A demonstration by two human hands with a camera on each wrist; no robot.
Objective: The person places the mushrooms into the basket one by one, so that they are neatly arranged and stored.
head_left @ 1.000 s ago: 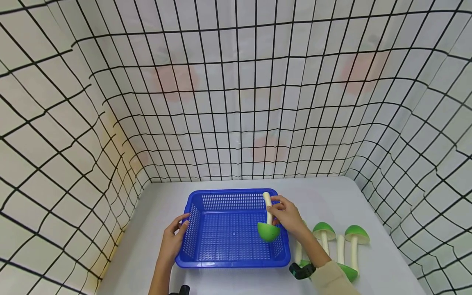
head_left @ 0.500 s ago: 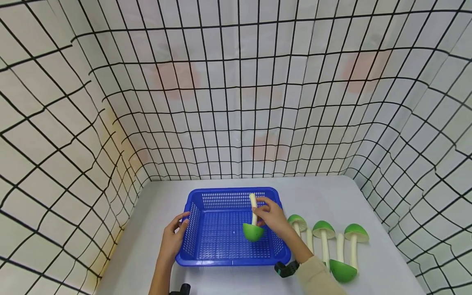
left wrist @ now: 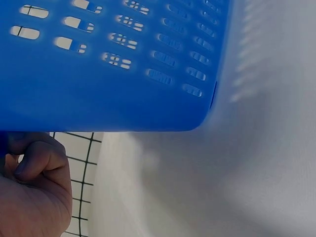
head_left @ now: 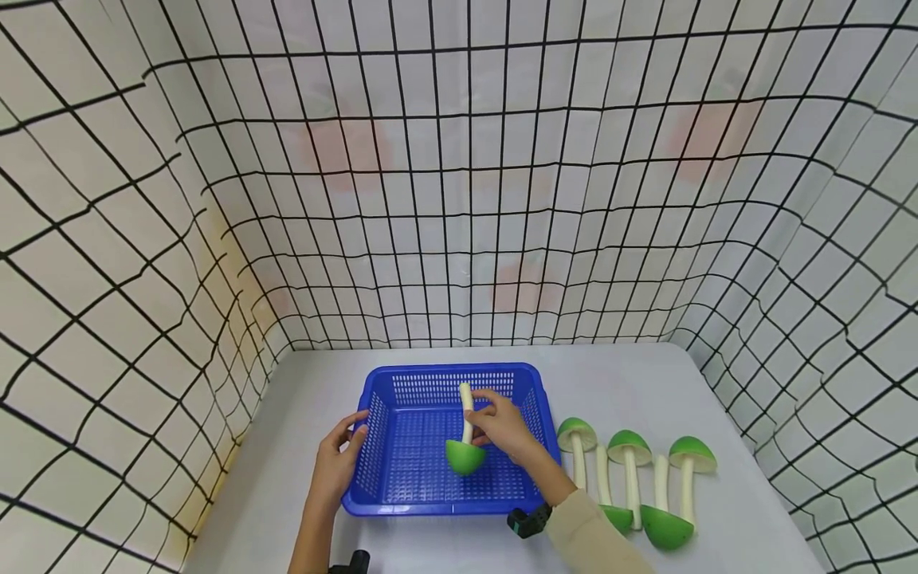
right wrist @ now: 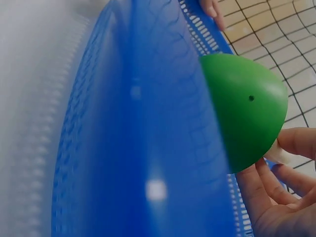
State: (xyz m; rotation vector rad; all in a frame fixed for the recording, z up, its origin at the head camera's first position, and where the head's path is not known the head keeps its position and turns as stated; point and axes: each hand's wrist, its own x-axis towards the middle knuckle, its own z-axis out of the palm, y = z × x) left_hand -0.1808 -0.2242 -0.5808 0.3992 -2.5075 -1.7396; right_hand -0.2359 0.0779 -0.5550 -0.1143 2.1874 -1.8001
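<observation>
My right hand (head_left: 504, 428) pinches the white stem of a toy mushroom (head_left: 464, 458) above the blue basket (head_left: 452, 510), cap hanging down. In the right wrist view the fingers of the right hand (right wrist: 279, 197) sit behind the green cap of the mushroom (right wrist: 249, 111), which hides most of the stem. My left hand (head_left: 335, 461) grips the basket's left rim. In the left wrist view the left hand (left wrist: 37, 185) shows curled fingers under the edge of the basket (left wrist: 98, 96); part of the grip is cut off by the frame.
Several more green-capped mushrooms (head_left: 667, 528) lie in a row to the right of the basket on the white table (head_left: 610, 383). Some caps point away, others toward me. Black grid netting (head_left: 459, 191) stands around the back and sides.
My right hand has moved left with the mushroom, from the basket's right side to its middle. My left hand stays on the rim.
</observation>
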